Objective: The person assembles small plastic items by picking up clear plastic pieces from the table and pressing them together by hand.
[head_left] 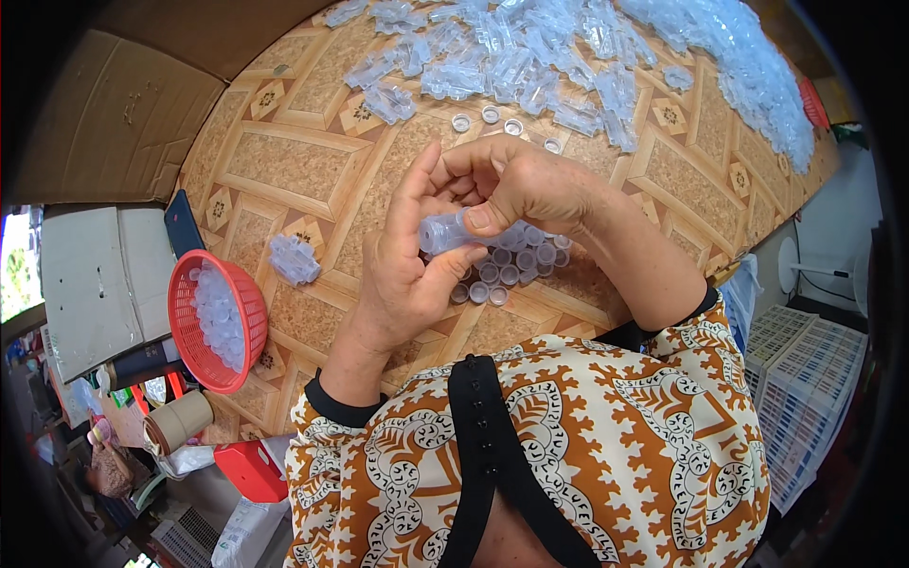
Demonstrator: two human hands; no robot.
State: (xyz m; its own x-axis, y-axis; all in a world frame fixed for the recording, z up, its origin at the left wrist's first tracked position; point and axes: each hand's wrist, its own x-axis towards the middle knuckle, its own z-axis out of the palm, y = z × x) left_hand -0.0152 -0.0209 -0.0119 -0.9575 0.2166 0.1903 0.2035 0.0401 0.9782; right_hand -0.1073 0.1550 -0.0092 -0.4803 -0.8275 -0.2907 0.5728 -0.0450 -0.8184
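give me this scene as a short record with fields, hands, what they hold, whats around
setting: patterned table top seen from above
left hand: left hand grips a small clear plastic tube from below
right hand: right hand pinches the same tube from above, thumb on it
under the hands: cluster of small clear caps on the table
far side: big pile of clear plastic pieces
left of hands: red basket with clear caps inside, and a small bundle of clear pieces
left edge: cardboard box
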